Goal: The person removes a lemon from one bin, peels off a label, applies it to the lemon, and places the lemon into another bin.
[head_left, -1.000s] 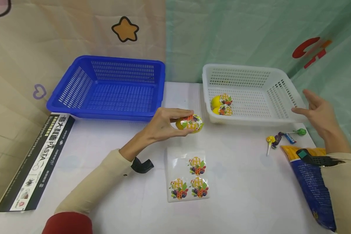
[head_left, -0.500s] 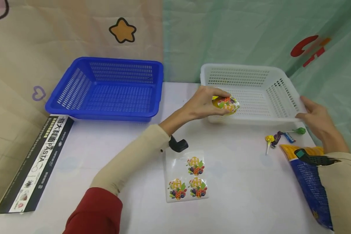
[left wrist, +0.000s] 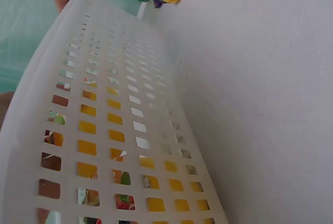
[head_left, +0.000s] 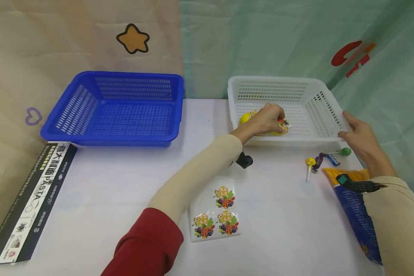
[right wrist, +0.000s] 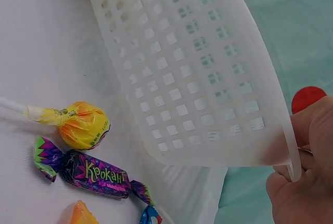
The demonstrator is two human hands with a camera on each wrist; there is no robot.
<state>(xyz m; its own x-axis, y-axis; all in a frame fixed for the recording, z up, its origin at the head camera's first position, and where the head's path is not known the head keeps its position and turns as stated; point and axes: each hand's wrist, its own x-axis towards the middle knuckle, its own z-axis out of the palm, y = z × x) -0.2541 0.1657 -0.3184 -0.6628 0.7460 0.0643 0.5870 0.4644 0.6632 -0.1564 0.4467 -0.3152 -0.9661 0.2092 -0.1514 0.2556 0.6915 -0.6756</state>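
Observation:
My left hand (head_left: pixel 266 119) reaches down into the white plastic basket (head_left: pixel 279 79) at the back right and holds a yellow lemon (head_left: pixel 282 129) that has a fruit-print sticker on it. The fingers hide part of this lemon. Left of it in the basket lies another lemon (head_left: pixel 245 117), partly covered by the hand. My right hand (head_left: pixel 363 140) grips the basket's right front corner, with thumb and fingers on either side of the rim in the right wrist view. Yellow shows through the basket's slots (left wrist: pixel 87 146) in the left wrist view.
A blue basket (head_left: pixel 110 140) stands back left, above a long black pasta box (head_left: pixel 31 203). In front lies a sticker sheet (head_left: pixel 215 209). Near the right hand are a yellow lollipop (head_left: pixel 310 162), a dark wrapped candy (right wrist: pixel 96 174), a green lollipop (head_left: pixel 345 151) and a blue-yellow bag (head_left: pixel 355 214).
My left hand has carried the stickered lemon rightward from the table's middle down into the white basket. The right hand has moved onto the basket's corner and taken hold of it.

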